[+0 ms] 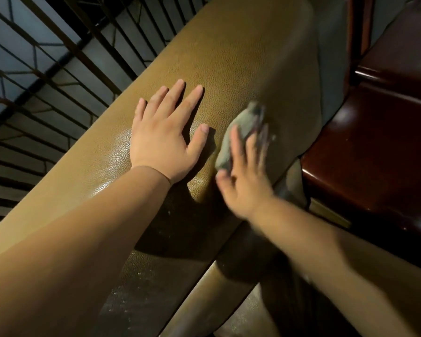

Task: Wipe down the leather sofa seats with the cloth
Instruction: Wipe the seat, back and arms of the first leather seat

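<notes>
ITEM 1 – my left hand (164, 132), centre of frame. Flat on the leather, palm down, fingers straight and spread wide, thumb out. Holds nothing; braces me on the cushion.

ITEM 2 – my right hand (247, 173), just right of centre. Fingers laid straight over the cloth, pressing it onto the leather. Motion-blurred, so exact finger contact can't be told; looks like a press, not a pinch.

ITEM 3 – cloth (241, 132), grey, bunched, under and ahead of right-hand fingers, resting on the cushion near its right edge, just beside left thumb w/o touching it as far as I can tell.

ITEM 4 – sofa cushion (241, 57), tan pebbled leather, runs lower left to upper centre. Glossy patch left of my left wrist; pale specks lower centre in shadow, prob. dust.

HOW TO DO IT WELL (my judgement): keep cloth flat under palm, not balled; long overlapping strokes along the cushion; even pressure; shift left hand so no patch is skipped under it; work into the seam (204, 271) at lower centre, where the specks sit.

SURROUNDS: dark red-brown polished wood furniture (374, 154), right side of frame, close beside the cushion edge. Dark metal grille (46, 57) w/ geometric bars, upper left, dim panels behind. Lighting low, warm.
</notes>
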